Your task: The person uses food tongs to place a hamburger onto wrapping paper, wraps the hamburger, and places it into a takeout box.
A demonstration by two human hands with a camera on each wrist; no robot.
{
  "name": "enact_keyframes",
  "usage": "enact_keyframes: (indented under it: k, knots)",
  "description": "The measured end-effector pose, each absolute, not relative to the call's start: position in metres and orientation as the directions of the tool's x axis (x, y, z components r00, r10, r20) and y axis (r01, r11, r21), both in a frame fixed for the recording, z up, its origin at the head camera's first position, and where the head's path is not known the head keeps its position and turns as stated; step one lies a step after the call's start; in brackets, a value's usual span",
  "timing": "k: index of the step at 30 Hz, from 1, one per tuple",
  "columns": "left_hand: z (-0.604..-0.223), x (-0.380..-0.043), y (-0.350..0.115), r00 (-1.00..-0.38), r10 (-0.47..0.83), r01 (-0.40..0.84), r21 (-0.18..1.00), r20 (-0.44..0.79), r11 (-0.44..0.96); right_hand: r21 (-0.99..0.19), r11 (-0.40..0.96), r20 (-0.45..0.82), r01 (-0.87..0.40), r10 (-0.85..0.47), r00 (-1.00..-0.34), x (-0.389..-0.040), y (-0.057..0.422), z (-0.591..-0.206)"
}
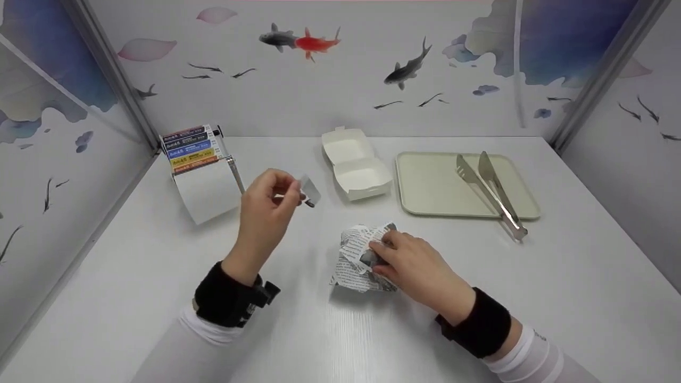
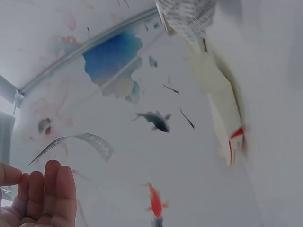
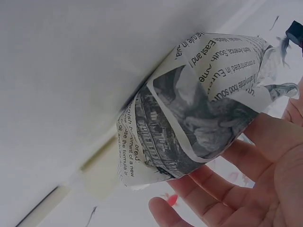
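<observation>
In the head view my left hand (image 1: 268,205) pinches a small, see-through strip (image 1: 310,190) with a dark mark at its lower end. The left wrist view shows this strip (image 2: 94,140) curving above the fingertips, with faint print on it. My right hand (image 1: 417,266) holds the folded top of a newsprint-wrapped packet (image 1: 354,274), which sits on the table in front of me. Seen from the right wrist, the fingers (image 3: 236,189) lie along the side of the printed paper (image 3: 189,109). Whatever the paper wraps is hidden.
Behind the packet stands an open, pale clamshell box (image 1: 354,162). To its right a pale green tray (image 1: 431,183) bears metal tongs (image 1: 492,194) that overhang its front edge. At the left is a rack of coloured, printed strips (image 1: 191,149) with a white front panel (image 1: 207,194).
</observation>
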State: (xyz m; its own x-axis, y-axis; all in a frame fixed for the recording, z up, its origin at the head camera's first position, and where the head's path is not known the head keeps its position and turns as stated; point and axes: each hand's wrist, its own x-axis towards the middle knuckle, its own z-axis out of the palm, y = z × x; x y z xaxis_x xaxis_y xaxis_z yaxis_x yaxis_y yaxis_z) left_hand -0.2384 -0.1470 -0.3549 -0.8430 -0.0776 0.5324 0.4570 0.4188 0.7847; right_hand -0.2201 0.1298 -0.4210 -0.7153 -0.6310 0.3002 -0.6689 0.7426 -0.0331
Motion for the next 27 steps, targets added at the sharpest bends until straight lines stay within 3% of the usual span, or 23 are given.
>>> enact_keyframes:
  k: [6,14,27]
  knots:
    - [-0.358,-0.232,-0.125,-0.833,-0.027,0.468,0.728,0.553,0.501,-0.046,0.748,0.306,-0.663,-0.621,-0.722,-0.221,0.129,-0.422]
    - [-0.38,-0.228,-0.097,-0.841,0.159,0.48,0.577,0.517,0.661,-0.018,0.746,0.35,-0.666,-0.619,-0.703,-0.22,0.13,-0.422]
    - [-0.391,-0.228,-0.088,-0.782,0.218,0.51,0.4,0.583,0.761,-0.004,0.748,0.342,-0.664,-0.623,-0.704,-0.221,0.128,-0.423]
